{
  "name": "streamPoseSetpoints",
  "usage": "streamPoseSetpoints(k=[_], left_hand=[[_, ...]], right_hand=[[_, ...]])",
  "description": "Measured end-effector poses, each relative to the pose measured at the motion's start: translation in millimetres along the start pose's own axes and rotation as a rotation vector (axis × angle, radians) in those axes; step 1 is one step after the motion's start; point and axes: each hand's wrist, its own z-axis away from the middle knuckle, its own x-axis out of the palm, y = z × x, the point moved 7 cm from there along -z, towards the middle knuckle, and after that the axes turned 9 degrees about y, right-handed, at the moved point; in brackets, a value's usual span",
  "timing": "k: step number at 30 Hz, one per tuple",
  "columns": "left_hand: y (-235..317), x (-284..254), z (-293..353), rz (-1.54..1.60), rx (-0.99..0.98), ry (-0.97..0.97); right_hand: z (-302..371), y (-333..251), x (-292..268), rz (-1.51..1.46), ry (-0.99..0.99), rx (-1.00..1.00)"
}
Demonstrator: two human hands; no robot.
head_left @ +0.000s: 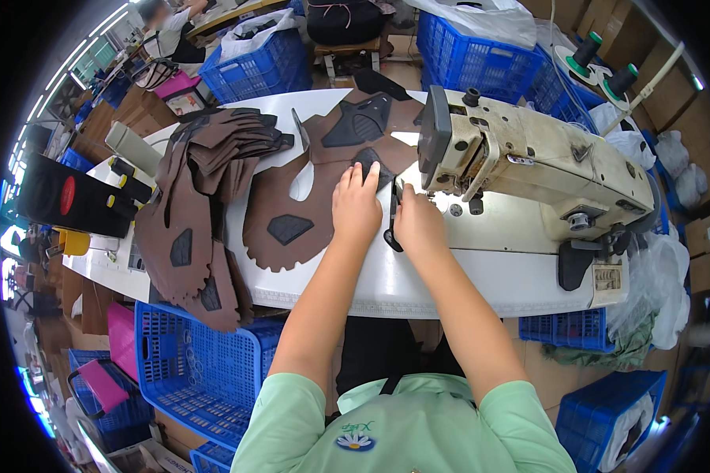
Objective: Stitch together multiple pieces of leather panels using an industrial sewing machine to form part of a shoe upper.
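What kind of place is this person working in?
Probably a sewing workshop or small factory. You can see a big sewing machine, dark green thread spools beside it, and a pile of brown cut pieces on the white table.

A white table [497, 276] bears a sewing machine [540, 150], a flat brown panel [276, 197] and stacked brown panels [185, 193]

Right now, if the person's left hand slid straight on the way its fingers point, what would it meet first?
Beyond the small black textured patch it touches, the left hand would likely meet the larger, ridged black panel on the flat brown sheet; depth is hard to judge.
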Motion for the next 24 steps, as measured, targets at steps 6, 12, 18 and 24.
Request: streamPoseSetpoints(k=[6, 12, 18, 24], left_hand=[[-0.9, -0.6, -0.1, 0.009, -0.005, 0.006], [-3.6, -0.9, 1.6, 0.0, 0.008, -0.012], [0.8, 1.7, 1.0, -0.011, 0.039, -0.011], [9.9, -1.5, -6.8, 0.023, 0.067, -0.011]], right_hand=[[-6.7, -8.7, -3.8, -0.003, 0.016, -0.016], [-10.8, -11.9, -2.0, -0.014, 0.017, 0.009], [-10.0, -1.8, -0.1, -0.025, 0.034, 0.032], [61.6, 10.5, -56.4, -0.469, 0.042, -0.034]])
